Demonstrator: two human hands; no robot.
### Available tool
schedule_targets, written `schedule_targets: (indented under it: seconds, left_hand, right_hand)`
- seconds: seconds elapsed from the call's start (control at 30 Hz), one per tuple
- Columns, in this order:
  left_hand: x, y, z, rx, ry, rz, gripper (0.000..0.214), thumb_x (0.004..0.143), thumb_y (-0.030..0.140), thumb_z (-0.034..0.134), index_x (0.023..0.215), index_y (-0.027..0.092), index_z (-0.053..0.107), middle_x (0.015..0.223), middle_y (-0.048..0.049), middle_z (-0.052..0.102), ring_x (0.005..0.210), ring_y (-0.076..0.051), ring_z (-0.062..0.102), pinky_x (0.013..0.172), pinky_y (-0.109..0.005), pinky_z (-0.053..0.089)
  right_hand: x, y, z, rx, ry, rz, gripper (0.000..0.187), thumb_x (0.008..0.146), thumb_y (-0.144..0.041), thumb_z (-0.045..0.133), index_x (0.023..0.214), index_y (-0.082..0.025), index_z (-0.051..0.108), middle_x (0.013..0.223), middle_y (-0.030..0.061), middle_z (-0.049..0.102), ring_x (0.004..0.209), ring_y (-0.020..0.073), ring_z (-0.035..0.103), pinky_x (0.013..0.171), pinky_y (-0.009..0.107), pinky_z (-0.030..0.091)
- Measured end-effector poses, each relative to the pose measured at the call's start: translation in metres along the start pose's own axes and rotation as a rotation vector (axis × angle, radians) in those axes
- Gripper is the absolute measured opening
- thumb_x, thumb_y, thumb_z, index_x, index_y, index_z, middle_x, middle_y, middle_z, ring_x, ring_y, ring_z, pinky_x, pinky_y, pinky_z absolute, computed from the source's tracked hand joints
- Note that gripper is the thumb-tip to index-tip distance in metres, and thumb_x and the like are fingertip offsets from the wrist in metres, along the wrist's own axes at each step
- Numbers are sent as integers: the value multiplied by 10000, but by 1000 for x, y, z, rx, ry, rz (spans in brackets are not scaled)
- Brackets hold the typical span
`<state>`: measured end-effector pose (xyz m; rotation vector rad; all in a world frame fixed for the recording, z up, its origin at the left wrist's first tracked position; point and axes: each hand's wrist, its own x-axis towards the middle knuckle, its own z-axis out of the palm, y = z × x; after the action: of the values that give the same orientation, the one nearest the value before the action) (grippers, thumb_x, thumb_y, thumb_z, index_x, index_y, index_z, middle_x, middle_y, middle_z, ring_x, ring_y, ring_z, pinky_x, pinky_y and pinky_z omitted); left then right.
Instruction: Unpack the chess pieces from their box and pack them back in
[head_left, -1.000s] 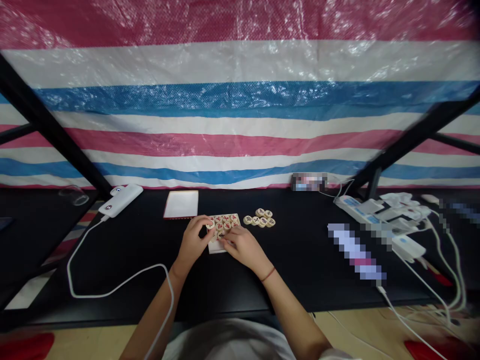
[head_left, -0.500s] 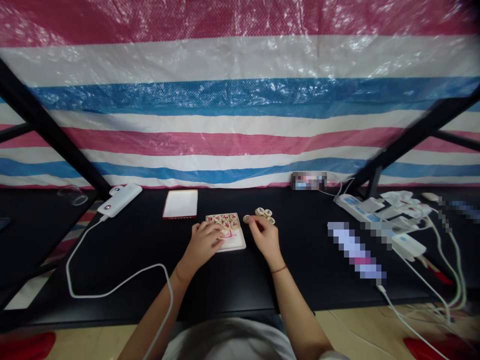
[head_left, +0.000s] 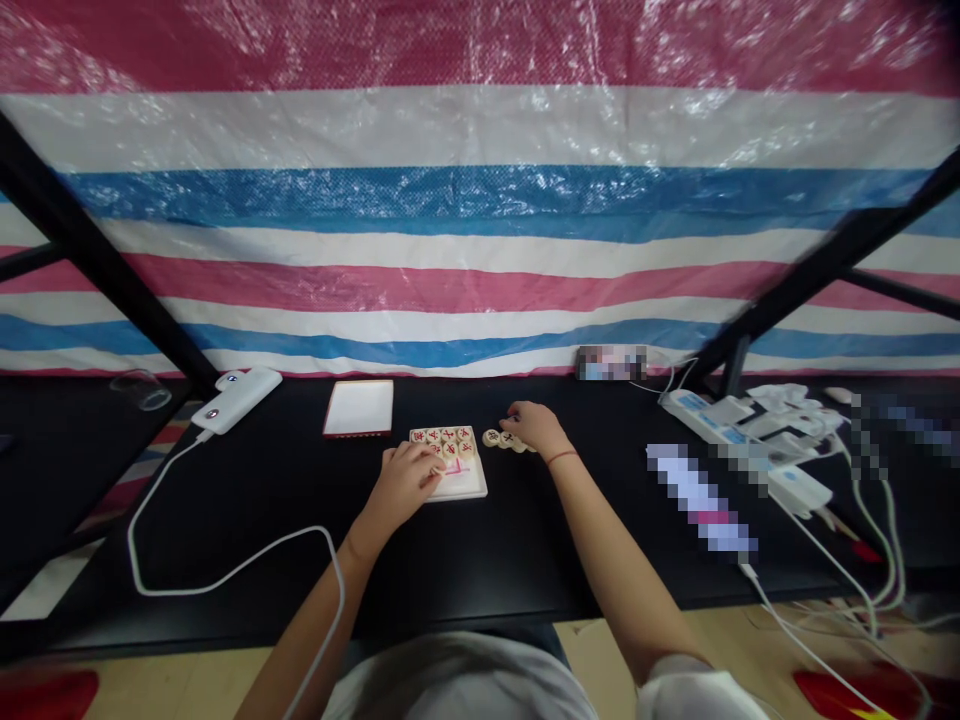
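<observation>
Round wooden Chinese chess pieces (head_left: 450, 449) with red characters lie in rows at the far side of a shallow white box (head_left: 466, 489). The near part of the box shows its bare floor with a pink mark. My left hand (head_left: 407, 482) rests over the box's left side, fingers bent and thumb close to the fingertips, with a pale edge of a chess piece showing between them. My right hand (head_left: 540, 427) is curled down over a small group of dark-lettered chess pieces (head_left: 492, 438) right of the box. Its fingertips are hidden, so what they grip cannot be seen.
A white-lined box lid (head_left: 359, 408) lies at the back left. Beyond it sits a white power bank (head_left: 238, 401), its cable (head_left: 225, 588) looping over my left forearm. On the right are a blurred-out long object (head_left: 701, 503) and a power strip (head_left: 705, 422) with plugs.
My right hand has moved up and forward onto the loose pieces, uncovering those at their left. My left hand stays at the box with only a slight shift.
</observation>
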<state>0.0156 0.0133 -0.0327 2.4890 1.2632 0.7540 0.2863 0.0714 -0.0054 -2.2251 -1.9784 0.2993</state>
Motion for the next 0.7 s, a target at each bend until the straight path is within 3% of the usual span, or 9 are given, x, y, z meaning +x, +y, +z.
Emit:
schedule_targets:
  seconds: [0.2, 0.27, 0.33, 0.43, 0.5, 0.7]
  left_hand:
    - [1, 1, -8, -11, 78, 46, 191, 825, 243, 654, 1014, 255, 687, 1072, -50, 640, 998, -225, 570, 871, -377, 428]
    - [8, 2, -14, -46, 147, 62, 267, 844, 283, 639, 1109, 260, 658, 1097, -63, 625, 1025, -230, 577, 908, -387, 450]
    - [19, 4, -19, -97, 188, 84, 315, 878, 287, 594, 1191, 263, 619, 1097, -72, 619, 1041, -226, 590, 931, -387, 471]
    - [37, 10, -18, -180, 160, 145, 414, 899, 284, 571, 1310, 266, 530, 1191, -82, 596, 1124, -223, 583, 974, -376, 479]
    - [43, 15, -13, -219, 136, 171, 410, 912, 278, 554, 1320, 274, 517, 1229, -77, 586, 1150, -213, 582, 982, -355, 485]
    - [35, 16, 5, -219, 179, 124, 255, 921, 225, 528, 1163, 249, 606, 1135, -58, 618, 1050, -187, 629, 915, -325, 517]
  right_hand:
    - [-1, -4, -9, 25, 47, -16, 232, 794, -223, 625, 987, -137, 722, 909, 135, 736, 894, 265, 685, 747, 311, 476]
    - [-10, -9, -13, 202, 131, -79, 287, 829, -272, 607, 1082, -158, 682, 913, 101, 735, 877, 235, 686, 773, 312, 490]
    - [-22, -17, -12, 518, 184, -189, 364, 840, -341, 617, 1167, -181, 621, 921, 68, 728, 832, 196, 686, 772, 304, 513]
    - [-41, -36, -3, 972, 85, -318, 490, 797, -416, 677, 1218, -198, 553, 936, 47, 712, 738, 156, 679, 696, 286, 546]
    - [-51, -47, 7, 1172, 1, -331, 534, 758, -421, 719, 1212, -204, 540, 934, 41, 709, 703, 140, 672, 659, 274, 555]
    - [-56, -53, 27, 1365, -95, -285, 504, 708, -392, 773, 1132, -196, 582, 910, 33, 722, 716, 138, 683, 699, 289, 578]
